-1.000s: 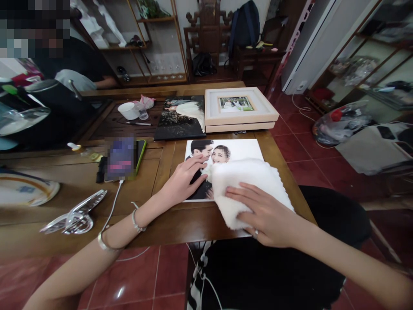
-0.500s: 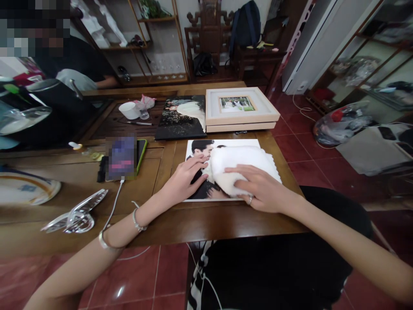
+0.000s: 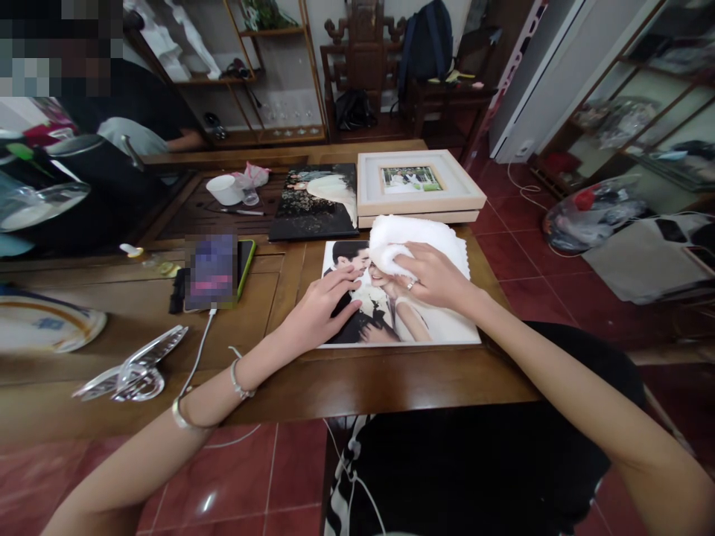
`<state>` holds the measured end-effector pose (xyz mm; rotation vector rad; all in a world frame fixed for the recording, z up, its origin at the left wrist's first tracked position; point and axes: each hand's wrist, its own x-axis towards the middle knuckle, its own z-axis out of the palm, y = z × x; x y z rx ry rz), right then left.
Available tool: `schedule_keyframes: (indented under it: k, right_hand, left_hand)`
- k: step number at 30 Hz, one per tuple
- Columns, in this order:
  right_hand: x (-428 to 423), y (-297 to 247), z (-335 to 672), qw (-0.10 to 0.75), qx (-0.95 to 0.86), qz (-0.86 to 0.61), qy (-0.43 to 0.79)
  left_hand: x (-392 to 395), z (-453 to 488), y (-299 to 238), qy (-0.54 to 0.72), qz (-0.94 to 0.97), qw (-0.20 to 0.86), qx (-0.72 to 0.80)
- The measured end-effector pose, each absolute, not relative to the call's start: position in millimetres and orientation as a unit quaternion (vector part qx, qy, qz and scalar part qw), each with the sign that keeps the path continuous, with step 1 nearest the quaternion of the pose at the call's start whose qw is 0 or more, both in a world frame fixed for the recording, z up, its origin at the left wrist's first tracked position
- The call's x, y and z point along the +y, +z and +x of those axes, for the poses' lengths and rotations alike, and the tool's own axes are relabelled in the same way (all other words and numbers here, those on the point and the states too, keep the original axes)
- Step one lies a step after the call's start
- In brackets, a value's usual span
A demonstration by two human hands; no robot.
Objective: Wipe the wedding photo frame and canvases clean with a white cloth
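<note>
A large photo print of a couple (image 3: 441, 324) lies flat on the wooden table (image 3: 357, 383) in front of me. My left hand (image 3: 321, 309) rests on the print's left part with fingers stretched out flat, holding it down. My right hand (image 3: 433, 279) presses a white fluffy cloth (image 3: 416, 238) against the far half of the print, fingers curled onto the cloth. The cloth covers the print's upper right corner.
Behind the print lie a dark photo panel (image 3: 313, 205) and a white framed picture (image 3: 416, 186). A phone (image 3: 212, 272) with a white cable, a clear plastic piece (image 3: 131, 368), a plate (image 3: 45, 324) and a cup (image 3: 223, 190) sit to the left. Another person is at far left.
My right hand has slid the cloth away from me, from the print's near edge to its far edge, uncovering the lower part of the picture. My left hand has stayed put.
</note>
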<state>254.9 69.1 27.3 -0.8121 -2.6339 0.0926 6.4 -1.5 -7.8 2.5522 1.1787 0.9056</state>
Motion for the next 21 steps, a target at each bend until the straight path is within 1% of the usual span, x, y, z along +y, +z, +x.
schedule_keyframes:
  k: [4,8,14,21]
  right_hand:
    - [67,22,254,0.202,-0.935,-0.291,0.015]
    - [48,18,256,0.208,-0.942,-0.264,0.013]
    - [-4,26,270,0.183,-0.956,-0.225,0.037]
    - [-58,36,274,0.150,-0.961,-0.209,0.100]
  left_hand:
    - [-1,6,-8,0.307,0.860,0.089,0.398]
    - [-1,5,-10,0.307,0.860,0.090,0.397]
    - [0,4,-12,0.301,0.859,0.097,0.403]
    - [0,6,-11,0.293,0.859,0.096,0.408]
